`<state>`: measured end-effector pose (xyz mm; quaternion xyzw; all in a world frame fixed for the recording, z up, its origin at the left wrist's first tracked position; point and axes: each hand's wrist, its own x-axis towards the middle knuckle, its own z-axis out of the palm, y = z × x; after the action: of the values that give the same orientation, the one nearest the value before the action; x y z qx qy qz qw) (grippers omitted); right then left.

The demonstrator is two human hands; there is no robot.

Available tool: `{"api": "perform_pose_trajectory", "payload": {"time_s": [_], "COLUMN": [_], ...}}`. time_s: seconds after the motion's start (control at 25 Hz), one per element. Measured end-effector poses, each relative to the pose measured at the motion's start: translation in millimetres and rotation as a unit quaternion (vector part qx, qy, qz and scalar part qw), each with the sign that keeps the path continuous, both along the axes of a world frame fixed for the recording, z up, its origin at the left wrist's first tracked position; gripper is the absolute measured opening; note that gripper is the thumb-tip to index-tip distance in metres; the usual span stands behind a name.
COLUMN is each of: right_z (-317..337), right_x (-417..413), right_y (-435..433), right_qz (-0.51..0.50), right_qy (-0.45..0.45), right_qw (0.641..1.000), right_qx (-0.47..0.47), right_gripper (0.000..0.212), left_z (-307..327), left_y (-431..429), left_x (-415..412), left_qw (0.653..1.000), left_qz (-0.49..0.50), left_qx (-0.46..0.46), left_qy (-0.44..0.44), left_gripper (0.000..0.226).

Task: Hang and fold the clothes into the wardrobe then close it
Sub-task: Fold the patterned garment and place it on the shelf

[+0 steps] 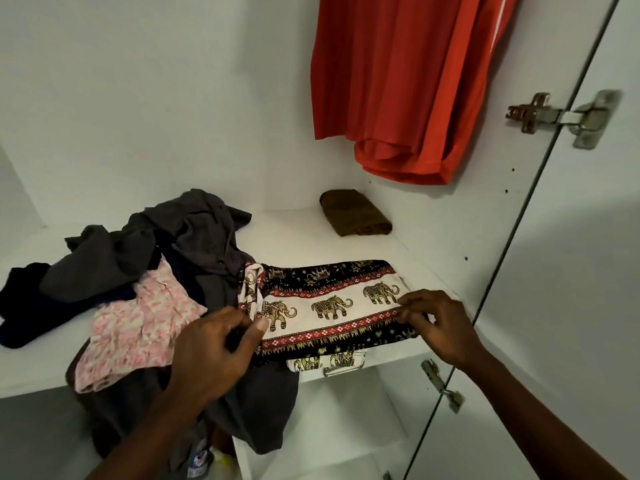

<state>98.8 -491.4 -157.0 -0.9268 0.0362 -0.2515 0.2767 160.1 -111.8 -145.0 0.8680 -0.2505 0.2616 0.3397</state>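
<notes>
Both hands pinch the elephant-print garment (332,306). On my feed the left hand (214,344) grips its left end between thumb and curled fingers, and the right hand (436,323) nips the red-banded right edge with its fingertips.

The garment lies folded flat along the front of the white wardrobe shelf (294,230), and a lower fold hangs over the lip. Its left end touches a loose heap made up of a grey shirt (194,237), a pink floral piece (145,323) that droops past the front edge, and a dark garment (20,306) at the far left.

Behind the print I see a strip of white shelf that runs back to a folded olive cloth (356,214) near the right wall. A red garment (398,81) hangs above it, with its hem apart from the cloth. The open door (571,271) on its metal hinge (561,116) stands just beside the right hand.
</notes>
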Motion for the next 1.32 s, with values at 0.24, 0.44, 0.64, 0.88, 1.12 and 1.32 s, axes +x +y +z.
{"api": "perform_pose_trajectory", "payload": {"time_s": [0.24,0.44,0.64,0.88,1.12,1.32], "right_z": [27,3,6,5,1,1], "right_x": [48,91,133,183,262,337], "right_y": [41,70,51,57,95,132], "right_qz": [0.037,0.058,0.043,0.051,0.069,0.08], "right_qy": [0.057,0.251,0.287,0.28,0.268,0.272], "right_qw": [0.997,0.955,0.941,0.943,0.946,0.945], "right_qx": [0.029,-0.144,-0.172,-0.173,-0.167,-0.164], "right_gripper": [0.025,0.068,0.077,0.078,0.081,0.084], "left_z": [24,4,-3,-4,5,0], "left_y": [-49,-73,-51,2,53,94], "left_x": [55,101,157,215,261,273], "left_qw": [0.995,0.963,0.975,0.959,0.942,0.941], "left_qz": [0.043,0.041,0.038,0.136,0.209,0.229], "left_qx": [0.04,0.194,0.076,0.217,0.2,0.192], "left_qy": [0.082,0.184,0.206,0.124,0.17,0.158], "left_gripper": [0.037,0.074,0.086,0.082,0.09,0.091]}}
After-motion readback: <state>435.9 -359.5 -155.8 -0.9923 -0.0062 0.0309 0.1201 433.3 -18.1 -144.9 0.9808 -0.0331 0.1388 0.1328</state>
